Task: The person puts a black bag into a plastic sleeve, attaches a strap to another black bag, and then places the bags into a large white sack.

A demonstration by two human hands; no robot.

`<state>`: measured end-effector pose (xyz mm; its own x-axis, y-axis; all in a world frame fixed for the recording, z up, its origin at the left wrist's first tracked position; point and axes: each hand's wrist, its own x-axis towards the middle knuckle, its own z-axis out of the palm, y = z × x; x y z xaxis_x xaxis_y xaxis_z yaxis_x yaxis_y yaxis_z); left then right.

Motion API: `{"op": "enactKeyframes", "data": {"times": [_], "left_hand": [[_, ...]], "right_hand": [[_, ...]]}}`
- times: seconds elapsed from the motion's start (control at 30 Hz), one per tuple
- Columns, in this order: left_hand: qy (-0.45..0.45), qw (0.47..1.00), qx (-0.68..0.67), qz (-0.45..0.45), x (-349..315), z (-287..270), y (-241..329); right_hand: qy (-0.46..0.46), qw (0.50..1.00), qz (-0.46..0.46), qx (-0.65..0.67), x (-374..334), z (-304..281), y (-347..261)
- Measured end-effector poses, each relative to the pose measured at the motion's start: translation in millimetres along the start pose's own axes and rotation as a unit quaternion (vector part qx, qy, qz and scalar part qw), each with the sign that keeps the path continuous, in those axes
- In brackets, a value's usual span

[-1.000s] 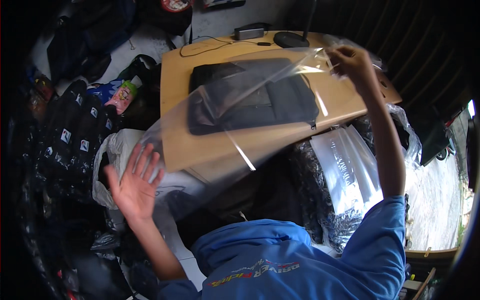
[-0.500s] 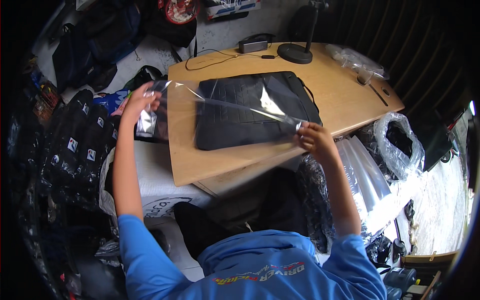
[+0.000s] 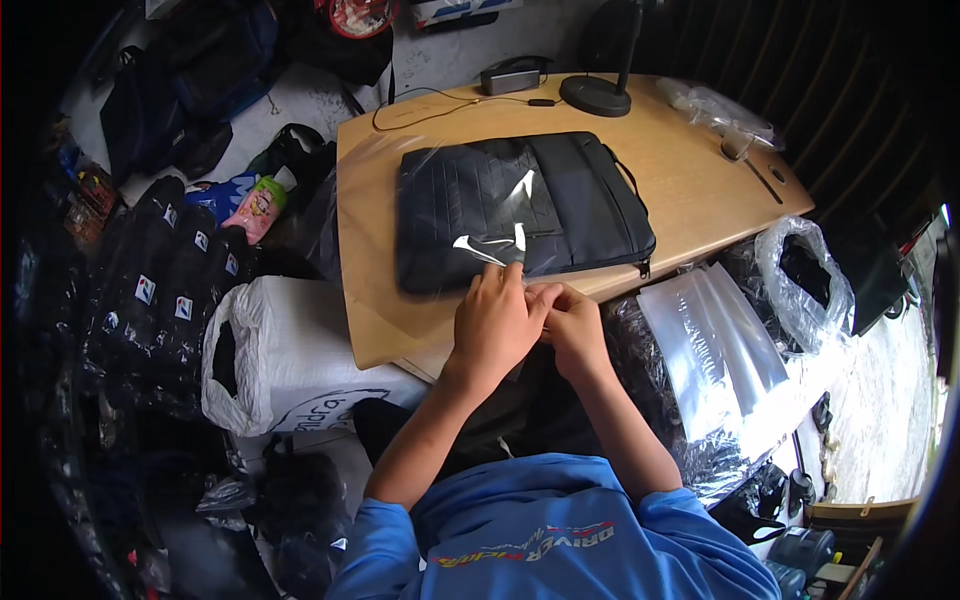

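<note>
Both hands, left hand [image 3: 492, 322] and right hand [image 3: 572, 322], are pinching the clear plastic bag [image 3: 440, 215] edge with narrow fingers at the table [image 3: 690, 190] edge. The thin film is risking slipping or tearing over the black laptop case [image 3: 560, 205] if pulled unevenly.

1. A black lamp base [image 3: 596, 95] is standing at the far edge of the wooden table [image 3: 690, 190], its stem rising out of view.
2. A dark adapter [image 3: 511, 76] is lying just left of it, a thin cable [image 3: 420, 100] trailing from it across the tabletop.
3. A crumpled clear bag [image 3: 715, 105] is lying near the table's far right corner.
4. A stack of clear plastic sleeves [image 3: 715, 350] is resting below the table's right side.
5. A white sack [image 3: 290, 350] is sitting open at the table's left.
6. A pink bottle [image 3: 255, 208] is lying beyond it.
7. Black packed items [image 3: 150, 290] are lying in rows at far left.
</note>
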<state>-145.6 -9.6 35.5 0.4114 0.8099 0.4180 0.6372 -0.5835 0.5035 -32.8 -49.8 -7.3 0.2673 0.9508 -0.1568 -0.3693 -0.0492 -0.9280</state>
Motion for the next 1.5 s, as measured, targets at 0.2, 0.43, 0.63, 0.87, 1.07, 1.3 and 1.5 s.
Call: {"op": "enactKeyframes", "data": {"times": [0.2,0.43,0.63,0.87,1.07,1.3,1.5], "left_hand": [[-0.017,1.0,-0.013,0.0,-2,-1,-15],[0.031,0.996,-0.055,0.056,-6,-10,-38],[0.066,0.992,-0.091,0.06,4,0,-43],[0.074,0.988,-0.084,0.108,30,5,-44],[-0.021,0.971,-0.066,0.23,49,19,-38],[-0.114,0.979,-0.059,0.158,68,23,-26],[-0.146,0.971,0.06,0.179,83,20,-21]], "right_hand": [[-0.067,0.981,-0.101,-0.15,8,-1,11],[0.235,0.837,-0.306,-0.389,66,-78,-73],[0.169,0.731,-0.166,-0.64,154,-128,-101],[-0.045,0.987,0.034,-0.149,141,-170,-125],[0.045,0.998,0.017,0.044,18,-203,-134],[0.232,0.971,-0.038,0.038,-87,-253,-127],[0.346,0.929,-0.123,0.05,-154,-253,-147]]}}
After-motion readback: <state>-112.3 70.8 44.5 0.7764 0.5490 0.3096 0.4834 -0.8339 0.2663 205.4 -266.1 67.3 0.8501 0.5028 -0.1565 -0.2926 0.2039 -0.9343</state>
